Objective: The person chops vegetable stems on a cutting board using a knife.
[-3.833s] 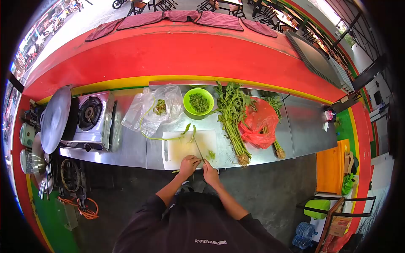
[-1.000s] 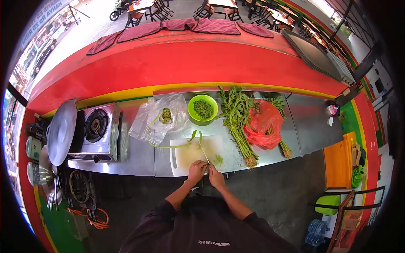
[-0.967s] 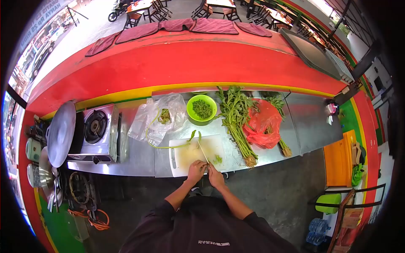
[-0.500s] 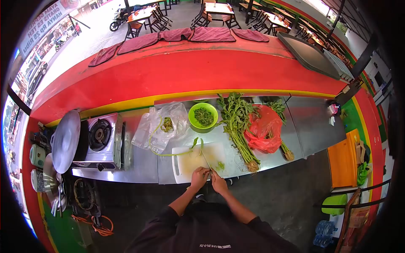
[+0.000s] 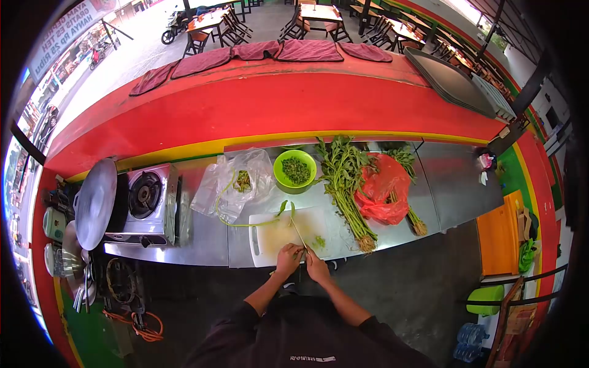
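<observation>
At the near edge of the white cutting board (image 5: pixel 265 246), my right hand (image 5: pixel 316 267) is closed around a knife (image 5: pixel 299 233), its blade pointing away over the board. My left hand (image 5: pixel 288 259) is pinched beside it, close to the blade; what its fingers hold is too small to make out. Small chopped green pieces (image 5: pixel 318 242) lie on the board to the right of the knife. A long green stem (image 5: pixel 245 225) with leaves crosses the board's far left part. Behind the board stands a green bowl (image 5: pixel 294 187) of chopped greens.
Bundled leafy greens (image 5: pixel 347 211) and a red plastic bag (image 5: pixel 383 190) lie to the right. A clear plastic bag (image 5: pixel 211 191) with scraps is behind left. Farther left are a gas stove (image 5: pixel 147 199) and a large round metal lid (image 5: pixel 96 202). A red wall (image 5: pixel 276 101) rises behind the counter.
The camera view has shifted, so the counter sits lower in the frame than before. Both hands stay together by the knife at the board's near edge.
</observation>
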